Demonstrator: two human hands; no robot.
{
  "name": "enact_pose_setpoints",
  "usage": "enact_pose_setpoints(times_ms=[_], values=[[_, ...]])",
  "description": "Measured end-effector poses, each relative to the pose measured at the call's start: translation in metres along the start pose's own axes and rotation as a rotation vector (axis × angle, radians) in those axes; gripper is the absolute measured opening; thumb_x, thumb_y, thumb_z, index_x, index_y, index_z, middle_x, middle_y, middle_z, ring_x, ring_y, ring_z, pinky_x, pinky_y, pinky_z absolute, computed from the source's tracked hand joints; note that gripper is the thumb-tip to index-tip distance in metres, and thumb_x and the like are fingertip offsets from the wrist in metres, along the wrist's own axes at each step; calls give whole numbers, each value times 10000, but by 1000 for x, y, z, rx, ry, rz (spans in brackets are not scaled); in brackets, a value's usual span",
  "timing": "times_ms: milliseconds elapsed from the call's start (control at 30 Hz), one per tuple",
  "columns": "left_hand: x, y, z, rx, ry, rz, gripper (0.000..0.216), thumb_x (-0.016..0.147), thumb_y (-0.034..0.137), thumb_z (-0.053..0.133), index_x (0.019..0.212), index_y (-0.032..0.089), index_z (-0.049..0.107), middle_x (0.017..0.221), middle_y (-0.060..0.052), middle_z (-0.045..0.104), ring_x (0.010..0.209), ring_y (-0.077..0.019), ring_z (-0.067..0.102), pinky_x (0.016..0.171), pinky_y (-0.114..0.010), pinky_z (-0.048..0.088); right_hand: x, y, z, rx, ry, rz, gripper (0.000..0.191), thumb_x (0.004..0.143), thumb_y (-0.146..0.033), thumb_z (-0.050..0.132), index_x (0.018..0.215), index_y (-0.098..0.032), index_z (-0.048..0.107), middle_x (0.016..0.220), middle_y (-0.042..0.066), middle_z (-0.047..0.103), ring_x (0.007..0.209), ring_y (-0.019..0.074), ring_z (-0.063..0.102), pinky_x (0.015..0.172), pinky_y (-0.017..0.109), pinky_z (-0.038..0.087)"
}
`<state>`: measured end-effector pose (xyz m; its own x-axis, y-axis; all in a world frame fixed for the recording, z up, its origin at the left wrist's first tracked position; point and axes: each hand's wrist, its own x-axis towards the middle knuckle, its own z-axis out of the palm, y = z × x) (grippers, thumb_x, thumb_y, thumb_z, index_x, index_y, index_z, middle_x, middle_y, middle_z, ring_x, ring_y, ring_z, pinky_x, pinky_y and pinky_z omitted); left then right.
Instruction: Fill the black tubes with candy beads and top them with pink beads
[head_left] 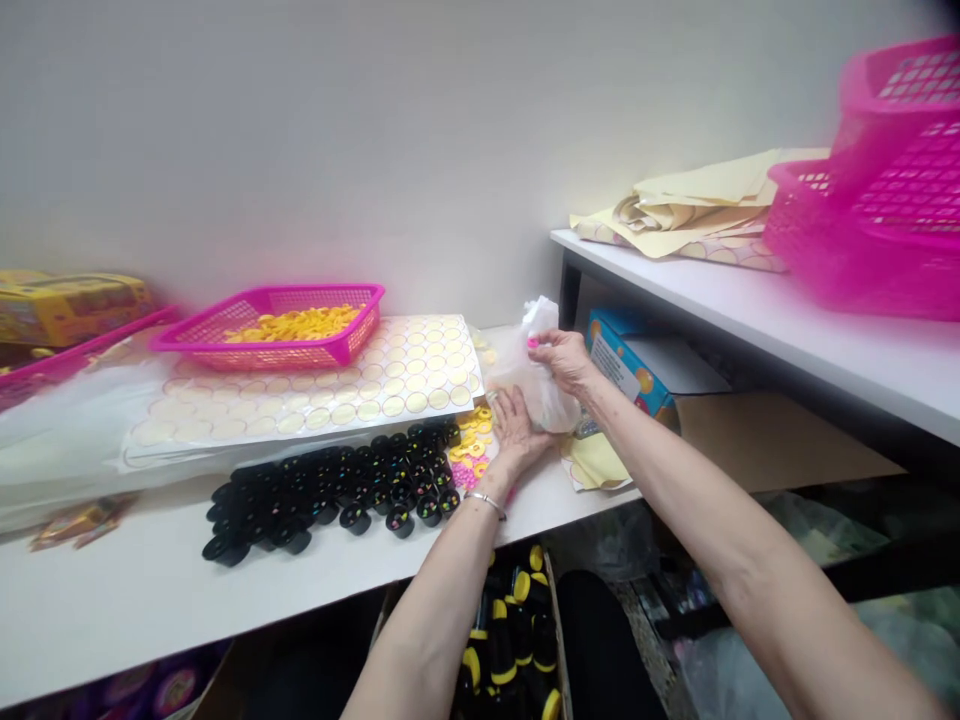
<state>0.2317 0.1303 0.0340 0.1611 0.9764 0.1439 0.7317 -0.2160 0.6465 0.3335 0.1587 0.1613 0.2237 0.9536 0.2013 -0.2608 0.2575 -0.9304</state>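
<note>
one carton (pixel 557 620) of yellow-capped bottles (pixel 517 630) sits below and right of the black cups (pixel 354 517), too crowded to count. right of the cups, the left hand (pixel 516 432) spreads against one crumpled, translucent white plastic bag (pixel 553 403); the right hand (pixel 566 361) pinches its gathered neck. behind the cups: one pink basket (pixel 356 346).

No wording is legible around you: the white label (pixel 615 364) on the blue box (pixel 660 397), at right, carries lines of small print too blurred to make out. Markings on the yellow box (pixel 86 305) at far left and the purple packaging (pixel 177 690) at near left are equally unreadable from your position.
</note>
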Motion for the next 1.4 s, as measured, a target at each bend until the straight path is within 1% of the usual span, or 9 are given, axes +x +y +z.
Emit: enact_pose_setpoints(times_ms=[200,400,500,667,800,933,1000,1100,1400], values=[[-14,5,11,-30,89,-105,1430,409,648,755,1466,135,-59,1542,-244,-97,1413,-368,-132,1139,-524,23,3,1,-15,-84,46,7,328,350,-291,801,567,-157,595,549,-34,584,544,117,537,572,282,424],[11,13,14,-4,99,-209,1522,306,563,831,1459,137,-66,1534,-263,-94,1415,-405,-92,1126,-552,69,-2,4,-23,-64,26,17,302,347,-223,794,590,-153,628,556,-37,600,537,105,524,564,264,419],[28,8,13,17,74,-165,1516,321,548,833,1455,82,-58,1525,-288,-87,1413,-406,-102,1141,-517,65,-5,12,-22,-48,-1,18,303,356,-210,796,613,-155,646,567,-39,612,537,99,528,563,254,427],[48,0,10,21,91,-134,1307,476,482,781,1453,51,29,1526,-295,-19,1422,-390,-61,1152,-474,49,-14,29,-21,0,89,80,364,308,-193,802,626,-157,629,559,-47,613,518,107,543,561,268,453],[43,-8,1,-18,55,-30,1262,437,420,797,1437,34,130,1523,-302,34,1418,-420,-10,1143,-486,90,-23,37,-27,-15,138,108,352,338,-246,810,605,-164,596,530,-35,608,528,145,578,566,301,476],[28,-24,-17,-32,84,117,895,535,337,716,1335,98,393,1454,-206,335,1370,-369,254,1098,-424,246,-22,36,-37,24,225,103,287,400,-215,791,579,-168,572,502,-37,600,529,152,594,563,299,489],[23,-31,-26,-16,137,84,565,645,278,601,1191,155,521,1298,-140,508,1248,-303,416,1032,-408,321,-15,32,-43,54,257,109,256,416,-157,767,572,-167,564,500,-40,602,517,139,590,564,289,496],[21,-36,-33,32,209,3,284,710,176,468,965,178,592,1052,-98,598,1076,-251,495,948,-382,359,-2,25,-52,69,279,117,222,439,-94,727,574,-163,565,510,-40,608,510,123,585,570,277,505],[35,-33,-32,218,160,-197,231,801,180,431,914,186,633,998,-129,608,1034,-286,482,849,-411,348,9,16,-68,46,268,64,238,436,-149,761,588,-158,578,520,-30,599,512,118,565,547,274,488]])
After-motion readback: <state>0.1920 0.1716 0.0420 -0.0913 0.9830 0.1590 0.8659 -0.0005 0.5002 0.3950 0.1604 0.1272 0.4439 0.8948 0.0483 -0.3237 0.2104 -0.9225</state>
